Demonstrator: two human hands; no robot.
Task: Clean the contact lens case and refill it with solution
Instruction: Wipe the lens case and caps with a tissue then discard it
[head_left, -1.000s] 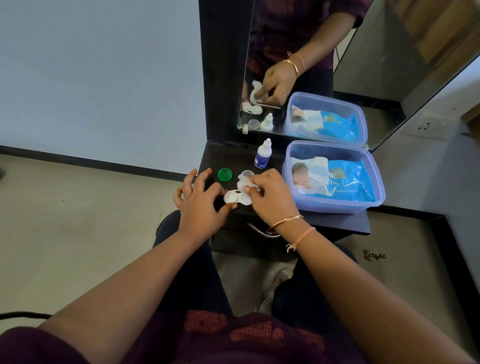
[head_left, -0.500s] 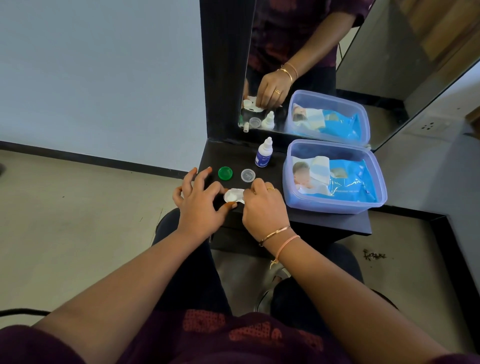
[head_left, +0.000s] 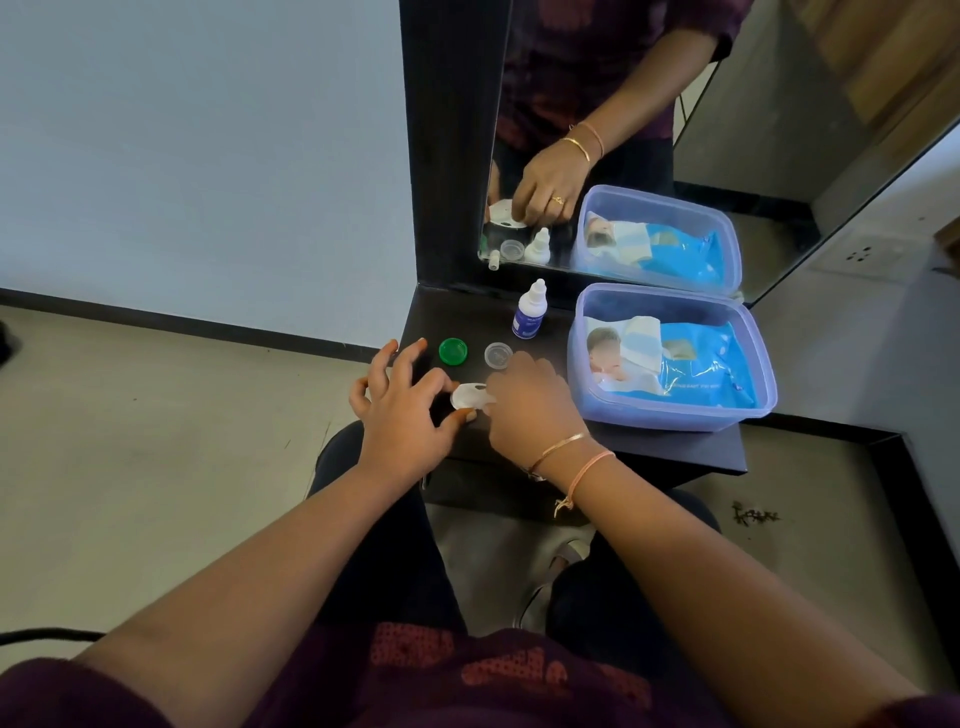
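The contact lens case (head_left: 469, 396), a small white piece, is lying near the front edge of the dark shelf (head_left: 675, 453), between the two hands. The left hand (head_left: 402, 418) is pinching the case's left end between thumb and forefinger, while its other fingers are spreading out above the shelf. The right hand (head_left: 530, 408) is curling its fingers down over the case's right end and covering it, so what is lying under the fingertips is staying hidden. Just behind the hands, a green cap (head_left: 452, 351) and a clear cap (head_left: 498, 355) are sitting side by side but apart. A solution bottle (head_left: 529, 310) is standing upright farther back, near the mirror (head_left: 753, 156). To the right, a plastic box (head_left: 587, 374) is holding a blue wipes pack (head_left: 696, 364).
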